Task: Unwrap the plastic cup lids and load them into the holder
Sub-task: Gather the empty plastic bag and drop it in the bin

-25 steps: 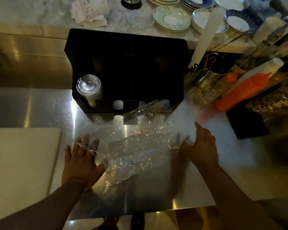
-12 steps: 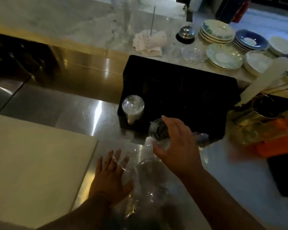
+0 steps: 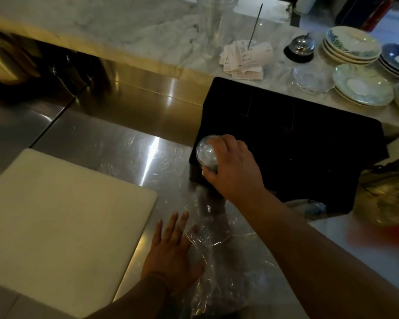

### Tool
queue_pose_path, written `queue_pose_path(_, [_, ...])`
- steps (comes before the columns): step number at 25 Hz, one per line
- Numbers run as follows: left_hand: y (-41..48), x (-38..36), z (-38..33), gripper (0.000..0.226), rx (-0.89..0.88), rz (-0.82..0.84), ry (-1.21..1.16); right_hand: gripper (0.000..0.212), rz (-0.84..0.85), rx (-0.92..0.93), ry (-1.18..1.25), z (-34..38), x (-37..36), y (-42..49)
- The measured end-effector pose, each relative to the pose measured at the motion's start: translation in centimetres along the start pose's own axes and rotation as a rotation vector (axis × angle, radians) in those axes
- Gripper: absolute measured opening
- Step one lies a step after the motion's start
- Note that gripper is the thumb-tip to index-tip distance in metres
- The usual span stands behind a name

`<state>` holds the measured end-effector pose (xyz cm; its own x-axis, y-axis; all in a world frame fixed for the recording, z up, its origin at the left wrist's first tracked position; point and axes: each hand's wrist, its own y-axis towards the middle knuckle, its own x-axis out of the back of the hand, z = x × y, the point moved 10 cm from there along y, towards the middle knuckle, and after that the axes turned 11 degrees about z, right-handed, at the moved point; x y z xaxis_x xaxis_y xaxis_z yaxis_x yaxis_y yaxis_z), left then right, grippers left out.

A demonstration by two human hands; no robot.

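right hand (image 3: 234, 168) now at holder (image 3: 309, 143), gripping lids (image 3: 206, 153)

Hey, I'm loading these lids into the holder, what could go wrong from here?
1. The right hand grips the lids at the holder's front left corner; a tilted stack might jam or spill out of its slot.
2. The loose wrap, pinned only by the left hand, lies on slick steel and could slide off the counter.
3. The light is dim, so misjudging the dark slot seems likely.
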<state>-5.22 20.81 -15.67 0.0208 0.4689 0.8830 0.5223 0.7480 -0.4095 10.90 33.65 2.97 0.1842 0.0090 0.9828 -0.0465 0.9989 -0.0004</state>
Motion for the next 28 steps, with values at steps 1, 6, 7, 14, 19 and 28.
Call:
queue_pose_path(1, [0.0, -0.1, -0.1, 0.092, -0.008, 0.003, -0.002, 0.063, 0.000, 0.004, -0.017, 0.0, -0.3, 0.5])
queue_pose_path(6, [0.1, -0.4, 0.0, 0.091, -0.009, 0.000, 0.008, 0.060, 0.007, -0.014, -0.104, -0.2, -0.8, 1.7])
queue_pose_path(7, [0.1, -0.4, -0.1, 0.091, -0.013, -0.001, 0.008, 0.059, 0.023, -0.016, -0.122, -0.2, -1.0, 1.8])
queue_pose_path(14, [-0.2, 0.4, -0.3, 0.092, -0.024, -0.030, 0.019, 0.046, 0.160, 0.008, -0.222, -0.1, -2.9, 2.1])
queue_pose_path(19, [-0.1, 0.4, -0.3, 0.091, -0.010, -0.027, 0.028, 0.055, 0.205, 0.016, -0.237, 0.0, -4.2, 1.4])
queue_pose_path(28, [-0.4, 0.7, -0.2, 0.094, -0.015, -0.062, 0.015, 0.062, 0.285, -0.029, -0.267, 0.3, -4.7, 2.1])
